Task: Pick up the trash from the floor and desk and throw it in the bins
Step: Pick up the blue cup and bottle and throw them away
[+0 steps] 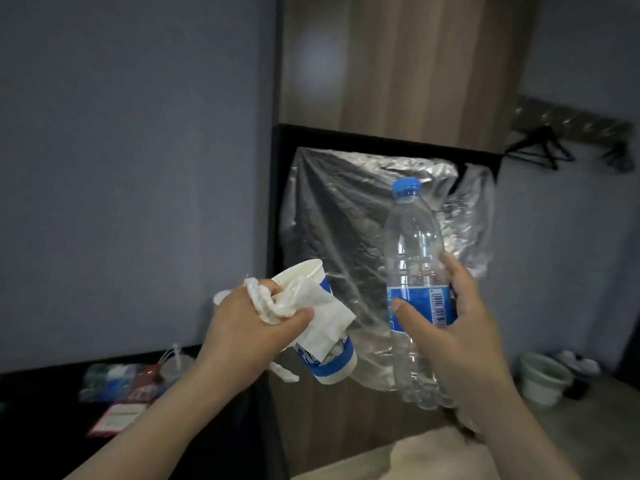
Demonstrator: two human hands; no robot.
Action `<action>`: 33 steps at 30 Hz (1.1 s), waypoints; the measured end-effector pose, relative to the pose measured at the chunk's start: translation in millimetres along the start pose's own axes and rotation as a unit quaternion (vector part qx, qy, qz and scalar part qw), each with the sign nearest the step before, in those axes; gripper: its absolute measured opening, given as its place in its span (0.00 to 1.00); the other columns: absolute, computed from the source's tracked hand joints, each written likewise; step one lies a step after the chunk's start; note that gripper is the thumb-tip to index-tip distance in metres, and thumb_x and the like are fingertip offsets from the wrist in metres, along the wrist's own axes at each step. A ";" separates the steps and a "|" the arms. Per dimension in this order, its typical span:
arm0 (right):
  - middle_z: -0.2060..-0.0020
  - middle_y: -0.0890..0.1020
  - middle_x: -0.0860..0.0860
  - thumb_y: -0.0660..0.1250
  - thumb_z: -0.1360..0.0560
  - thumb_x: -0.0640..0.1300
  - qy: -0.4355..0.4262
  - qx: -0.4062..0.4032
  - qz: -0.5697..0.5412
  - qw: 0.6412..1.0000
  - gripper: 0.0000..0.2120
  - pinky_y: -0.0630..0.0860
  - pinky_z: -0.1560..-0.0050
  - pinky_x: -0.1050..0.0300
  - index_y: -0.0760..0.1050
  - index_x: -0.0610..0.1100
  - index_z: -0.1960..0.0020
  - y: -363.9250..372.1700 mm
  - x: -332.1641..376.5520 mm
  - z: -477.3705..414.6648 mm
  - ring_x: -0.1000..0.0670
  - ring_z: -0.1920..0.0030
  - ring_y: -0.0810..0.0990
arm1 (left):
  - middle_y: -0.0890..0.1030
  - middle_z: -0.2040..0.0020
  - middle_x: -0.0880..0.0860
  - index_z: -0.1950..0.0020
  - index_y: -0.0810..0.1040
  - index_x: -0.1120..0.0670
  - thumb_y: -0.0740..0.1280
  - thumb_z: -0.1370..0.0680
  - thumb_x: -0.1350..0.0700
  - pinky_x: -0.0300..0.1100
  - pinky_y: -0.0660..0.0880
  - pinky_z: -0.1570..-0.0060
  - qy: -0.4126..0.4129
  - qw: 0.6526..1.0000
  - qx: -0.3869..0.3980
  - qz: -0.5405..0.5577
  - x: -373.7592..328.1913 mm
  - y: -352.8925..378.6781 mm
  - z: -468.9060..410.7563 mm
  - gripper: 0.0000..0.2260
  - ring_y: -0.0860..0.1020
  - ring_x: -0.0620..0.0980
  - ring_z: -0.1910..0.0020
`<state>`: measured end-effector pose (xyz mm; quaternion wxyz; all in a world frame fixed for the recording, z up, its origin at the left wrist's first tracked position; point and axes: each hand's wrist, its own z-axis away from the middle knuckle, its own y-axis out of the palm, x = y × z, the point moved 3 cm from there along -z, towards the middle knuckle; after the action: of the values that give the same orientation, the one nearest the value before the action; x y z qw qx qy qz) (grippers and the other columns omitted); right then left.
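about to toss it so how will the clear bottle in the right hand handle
The bottle looks empty, so probably very light. Its thin clear wall likely dents under the right hand. Round and capped, it may roll if dropped.

Hands: we count two, the left hand (242,323) and the right hand (464,327).
Plastic bottle (415,244): we count one.
Paper cup (334,370): one.
Crumpled tissue (329,306): one wad, as far as we can tell.
Clear bag (339,209): one.
Bin (540,382): we see one.
Hangers (540,147): we make out two, blurred.
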<state>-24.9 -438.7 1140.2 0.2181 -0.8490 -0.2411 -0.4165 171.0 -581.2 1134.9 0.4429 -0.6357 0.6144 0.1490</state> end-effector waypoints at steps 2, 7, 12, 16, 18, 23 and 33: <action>0.43 0.78 0.60 0.73 0.37 0.56 0.004 -0.034 0.022 0.999 0.39 0.78 0.63 0.67 0.59 0.67 0.30 -51.4 -9.6 -11.0 0.61 0.56 0.82 | 0.79 0.69 0.43 0.66 0.76 0.47 0.73 0.35 0.44 0.34 0.72 0.74 0.020 0.999 0.024 0.024 -26.6 49.3 -9.4 0.10 0.78 0.40 0.71; 0.54 0.79 0.67 0.74 0.35 0.52 0.004 -0.126 0.070 0.989 0.40 0.75 0.69 0.71 0.59 0.65 0.29 -174.1 -36.4 -24.4 0.62 0.60 0.82 | 0.81 0.67 0.51 0.65 0.78 0.53 0.72 0.38 0.42 0.52 0.77 0.68 0.040 0.990 0.098 0.089 -79.5 171.2 -27.8 0.15 0.79 0.48 0.67; 0.53 0.75 0.74 0.73 0.34 0.53 0.007 -0.204 0.128 0.971 0.41 0.73 0.67 0.75 0.58 0.61 0.27 -260.0 -63.0 -27.9 0.66 0.55 0.80 | 0.80 0.69 0.50 0.67 0.76 0.54 0.74 0.36 0.46 0.32 0.68 0.76 0.086 0.970 0.172 0.147 -125.3 274.0 -37.0 0.13 0.76 0.42 0.72; 0.50 0.77 0.70 0.74 0.34 0.52 0.020 -0.251 0.159 0.955 0.40 0.76 0.64 0.73 0.59 0.62 0.28 -301.2 -87.8 -31.5 0.64 0.53 0.81 | 0.81 0.67 0.53 0.66 0.78 0.54 0.73 0.38 0.45 0.51 0.77 0.66 0.080 0.948 0.230 0.203 -142.0 344.2 -47.6 0.13 0.81 0.52 0.66; 0.49 0.78 0.65 0.74 0.34 0.52 0.024 -0.273 0.177 0.945 0.39 0.77 0.63 0.72 0.59 0.63 0.28 -314.7 -99.2 -38.4 0.64 0.53 0.81 | 0.81 0.67 0.52 0.65 0.78 0.53 0.73 0.38 0.44 0.56 0.78 0.64 0.090 0.940 0.252 0.213 -143.9 374.6 -57.1 0.14 0.81 0.53 0.65; 0.46 0.77 0.65 0.73 0.36 0.57 0.016 -0.321 0.218 0.922 0.41 0.78 0.62 0.68 0.58 0.62 0.27 -330.9 -131.3 -73.9 0.65 0.51 0.80 | 0.82 0.66 0.48 0.64 0.79 0.51 0.72 0.38 0.42 0.50 0.79 0.69 0.135 0.919 0.290 0.232 -146.2 439.9 -101.9 0.14 0.80 0.45 0.68; 0.47 0.73 0.69 0.74 0.33 0.51 0.079 -0.377 0.256 0.887 0.41 0.74 0.65 0.75 0.57 0.63 0.27 -357.9 -221.2 -149.0 0.70 0.51 0.77 | 0.78 0.67 0.43 0.68 0.76 0.45 0.76 0.33 0.48 0.28 0.68 0.75 0.166 0.889 0.339 0.258 -128.4 572.4 -181.1 0.09 0.77 0.38 0.70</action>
<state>-444.9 -292.0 1104.4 -0.0006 -0.8637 0.1782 -0.4715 -441.8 -548.7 1113.6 0.4690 -0.2814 0.8345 -0.0668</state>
